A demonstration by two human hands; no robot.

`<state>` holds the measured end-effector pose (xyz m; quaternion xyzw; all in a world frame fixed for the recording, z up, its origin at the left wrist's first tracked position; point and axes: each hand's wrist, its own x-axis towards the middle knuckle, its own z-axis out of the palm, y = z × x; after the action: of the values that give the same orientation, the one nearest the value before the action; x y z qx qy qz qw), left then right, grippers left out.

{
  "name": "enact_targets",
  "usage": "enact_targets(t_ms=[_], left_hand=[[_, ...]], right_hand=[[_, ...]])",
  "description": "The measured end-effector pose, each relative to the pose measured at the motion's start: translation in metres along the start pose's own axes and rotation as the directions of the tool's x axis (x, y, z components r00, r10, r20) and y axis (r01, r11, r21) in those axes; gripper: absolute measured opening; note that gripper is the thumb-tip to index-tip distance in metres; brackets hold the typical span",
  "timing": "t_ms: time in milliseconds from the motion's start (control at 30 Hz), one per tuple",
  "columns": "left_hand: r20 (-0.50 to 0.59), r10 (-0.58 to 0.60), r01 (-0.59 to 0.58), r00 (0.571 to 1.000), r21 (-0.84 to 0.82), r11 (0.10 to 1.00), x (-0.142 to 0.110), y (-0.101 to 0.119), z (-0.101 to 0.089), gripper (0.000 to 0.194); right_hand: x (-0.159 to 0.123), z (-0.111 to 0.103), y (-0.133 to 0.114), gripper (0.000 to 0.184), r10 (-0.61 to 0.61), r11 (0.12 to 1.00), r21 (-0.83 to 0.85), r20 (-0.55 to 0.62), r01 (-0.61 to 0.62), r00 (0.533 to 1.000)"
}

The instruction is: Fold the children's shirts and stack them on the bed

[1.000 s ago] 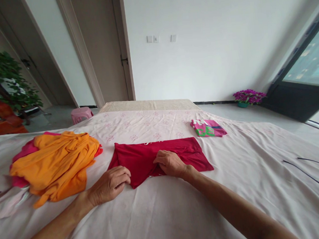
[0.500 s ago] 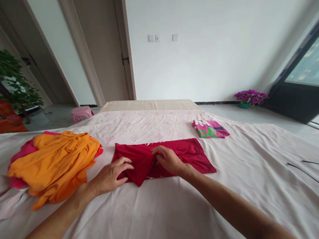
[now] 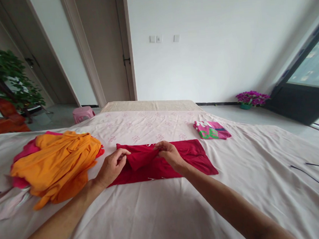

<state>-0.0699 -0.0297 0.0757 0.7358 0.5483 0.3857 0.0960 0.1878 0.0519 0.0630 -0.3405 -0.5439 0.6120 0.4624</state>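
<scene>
A dark red garment (image 3: 190,156) with white lettering lies partly folded on the sheet, its exact kind unclear. My left hand (image 3: 114,167) pinches the left part of its upper flap between thumb and fingers. Closed on the same flap near the middle is my right hand (image 3: 168,154). Between the two hands the flap is lifted a little off the layer below. Left of my left hand sits a heap of orange cloth (image 3: 57,162), with pink and red fabric under it.
A folded pink shirt (image 3: 212,129) with green and white print lies at the back right of the pale sheet (image 3: 162,216). Black cords (image 3: 315,180) cross the right side. A pink stool (image 3: 83,114) stands beyond the far left edge.
My left hand has moved from the sheet beside the garment up onto its flap and closed on it. The right hand has risen slightly, and the flap's near corner is drawn back away from me.
</scene>
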Motion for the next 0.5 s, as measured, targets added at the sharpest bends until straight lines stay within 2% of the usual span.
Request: enact_targets(t_ms=[100,200,333,433,500], left_hand=[[-0.019,0.031,-0.030,0.999,0.010,0.999,-0.001,0.006,0.001,0.019],[-0.018,0.163,-0.160,0.986,0.115,0.980,-0.011,0.003,0.007,0.024],[0.063,0.325,-0.328,0.944,0.327,0.886,-0.031,-0.005,0.011,0.032],[0.190,0.387,-0.431,0.902,0.416,0.800,-0.043,-0.006,0.007,0.029],[0.256,0.386,-0.462,0.886,0.428,0.776,-0.047,-0.001,0.004,0.026]], right_hand=[[-0.002,-0.005,-0.001,0.032,-0.021,0.995,-0.093,0.015,0.023,1.000],[-0.012,-0.010,0.000,0.030,-0.121,0.945,-0.298,0.064,0.135,0.991],[-0.031,-0.015,0.003,0.035,-0.289,0.726,-0.598,0.183,0.340,0.940],[-0.046,-0.019,0.004,0.038,-0.292,0.584,-0.680,0.333,0.443,0.897],[-0.053,-0.022,0.004,0.039,-0.265,0.493,-0.726,0.400,0.480,0.878]])
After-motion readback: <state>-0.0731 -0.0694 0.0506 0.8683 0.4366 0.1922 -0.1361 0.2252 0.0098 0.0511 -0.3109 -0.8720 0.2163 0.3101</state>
